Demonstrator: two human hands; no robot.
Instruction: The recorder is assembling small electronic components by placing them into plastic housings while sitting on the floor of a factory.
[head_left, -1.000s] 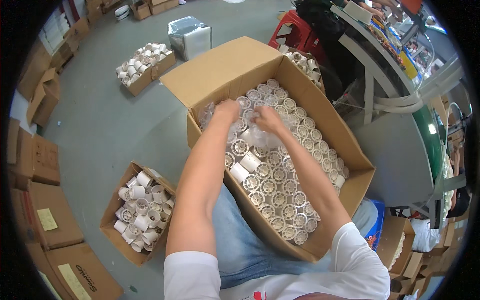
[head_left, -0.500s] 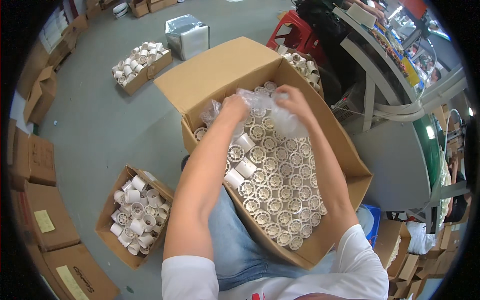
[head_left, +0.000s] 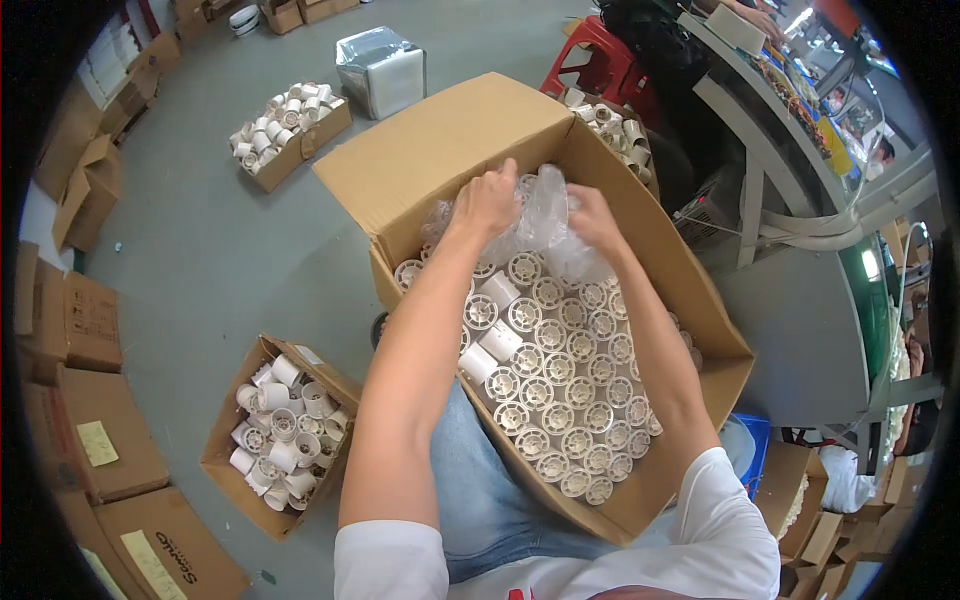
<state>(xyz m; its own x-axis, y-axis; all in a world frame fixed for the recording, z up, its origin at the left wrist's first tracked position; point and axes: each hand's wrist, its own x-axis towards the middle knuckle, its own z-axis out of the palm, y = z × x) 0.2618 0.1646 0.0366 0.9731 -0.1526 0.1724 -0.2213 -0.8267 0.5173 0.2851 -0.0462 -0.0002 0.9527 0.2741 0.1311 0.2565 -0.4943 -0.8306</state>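
A large cardboard box (head_left: 700, 290) stands open in front of me, with rows of round white plastic parts (head_left: 558, 390) packed upright in it. Three of these parts lie on their sides near the left wall. At the far end of the box, a crumpled clear plastic bag (head_left: 545, 215) covers some of the parts. My left hand (head_left: 487, 203) is closed on the bag's left side, its fingers partly bunched in the film. My right hand (head_left: 595, 217) grips the bag's right side, fingertips partly hidden by it.
Smaller boxes of loose white parts stand at the lower left (head_left: 275, 440), the upper left (head_left: 285, 135) and behind the big box (head_left: 620, 130). A silver-wrapped block (head_left: 380, 72) and a red stool (head_left: 590, 60) are farther back. A workbench (head_left: 790, 170) borders the right.
Both hands have drawn closer together, gathering the plastic bag between them. The bag now bunches higher in the middle. The whole view has shifted slightly.
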